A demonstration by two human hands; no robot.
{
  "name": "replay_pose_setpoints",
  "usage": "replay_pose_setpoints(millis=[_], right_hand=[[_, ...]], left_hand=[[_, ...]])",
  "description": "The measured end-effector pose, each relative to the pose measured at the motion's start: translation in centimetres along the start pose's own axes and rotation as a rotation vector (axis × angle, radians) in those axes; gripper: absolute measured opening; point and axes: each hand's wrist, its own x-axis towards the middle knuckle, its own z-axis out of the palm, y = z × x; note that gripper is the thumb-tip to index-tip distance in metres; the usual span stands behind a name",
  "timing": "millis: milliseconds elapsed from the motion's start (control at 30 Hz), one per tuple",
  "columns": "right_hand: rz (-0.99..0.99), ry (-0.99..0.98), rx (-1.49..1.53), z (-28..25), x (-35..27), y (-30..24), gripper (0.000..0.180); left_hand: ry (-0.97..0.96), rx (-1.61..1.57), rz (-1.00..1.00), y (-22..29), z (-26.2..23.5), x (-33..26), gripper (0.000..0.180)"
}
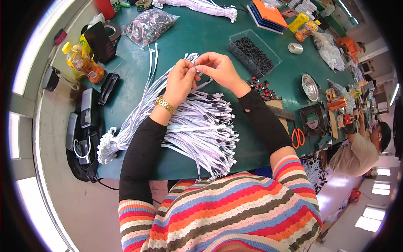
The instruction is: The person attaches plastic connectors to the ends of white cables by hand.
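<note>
Fingertips [189, 75] of the left hand [179, 82] and the right hand [223, 71] meet, both pinched narrow on a small white piece [194, 65] that they mostly hide, at the far side of a spread of white cables [197, 130]. A gold watch [165, 104] circles the left wrist, and black sleeves [145, 143] cover both forearms. The cables lie on the green counter [201, 38], fanned out toward its near edge, while a gathered clump of white connectors [109, 146] lies toward the near left corner. Just beyond the right hand, a clear tray [268, 51] holds black parts [252, 55]; a loose heap of red and black pieces [264, 89] lies beside the right forearm. Farther right are orange-handled scissors [297, 138] by the near edge, a black fan [313, 120] and a metal bowl [310, 88]. Toward the left edge come an open black case [108, 89], a dark phone [100, 42] and a yellow-capped bottle [85, 64]. Toward the far edge lie a clear bag [150, 26] of small parts, another white bundle [201, 6] and a stack of folders [270, 14], orange on top. Well off to the right, a co-worker [357, 154] in a beige top shows near other crowded work
</note>
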Motion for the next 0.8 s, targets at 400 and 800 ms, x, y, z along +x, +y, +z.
replay_pose_setpoints(millis=[400, 800], right_hand=[[-0.169, -0.102, -0.039, -1.1, 0.2, -0.6, 0.01], [0.089, -0.058, 0.284, -1.2, -0.5, -0.7, 0.023]], left_hand=[[-0.052, 0.125, 0.048, -0.6, -0.5, 0.3, 0.007], [-0.094, 0.055, 0.069, -0.2, -0.5, 0.0, 0.009]])
